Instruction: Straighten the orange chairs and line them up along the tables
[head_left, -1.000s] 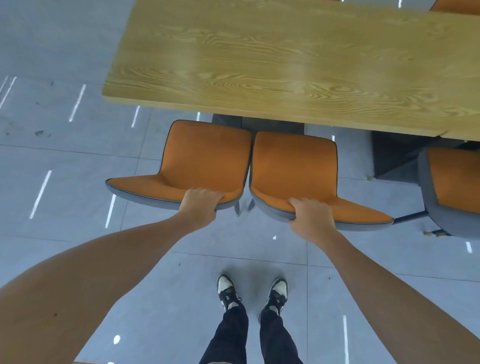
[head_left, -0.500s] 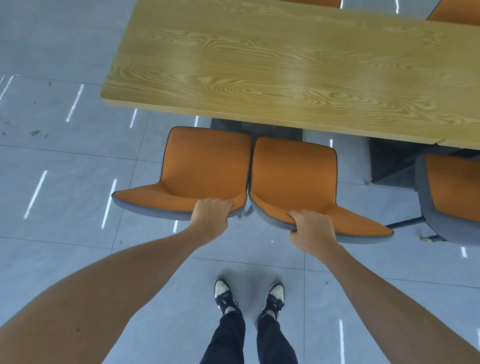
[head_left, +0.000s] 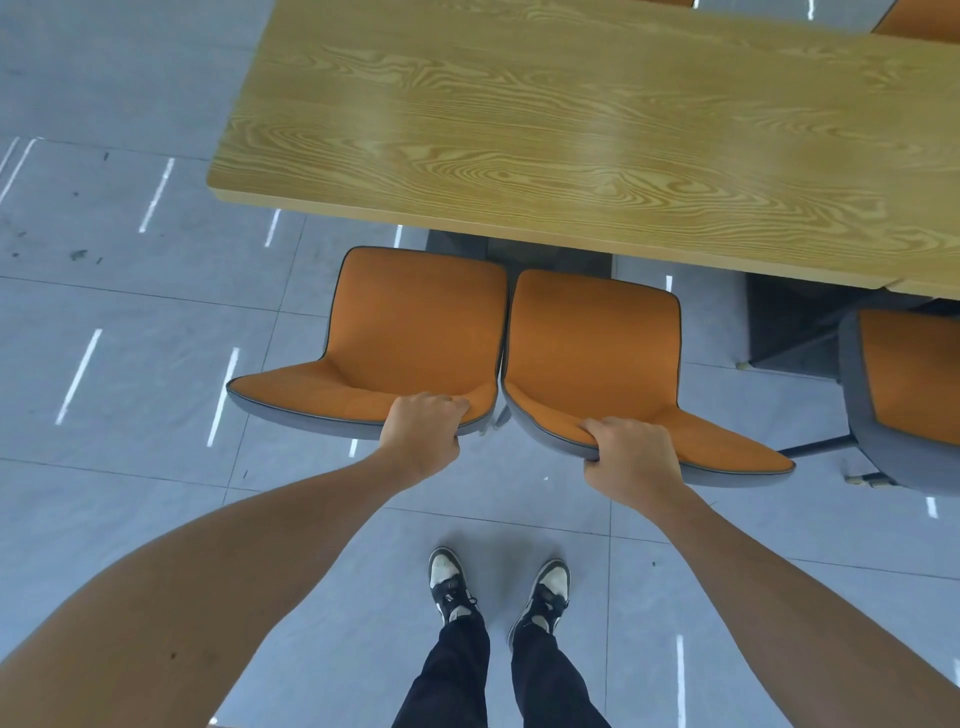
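Beyond both chairs, the long wooden table (head_left: 571, 119) runs left to right, and its near edge is the line that matters. Both seats point toward it, but their front edges stand a little short of it, not tucked under. The left orange chair (head_left: 410, 332) and the right orange chair (head_left: 592, 353) touch side by side; I judge the right one is turned slightly outward. A third chair (head_left: 909, 384) stands further right. The left hand (head_left: 421, 436) grips the left backrest's top edge with curled fingers; the right hand (head_left: 631, 457) grips the other likewise. Next push probably goes straight forward.
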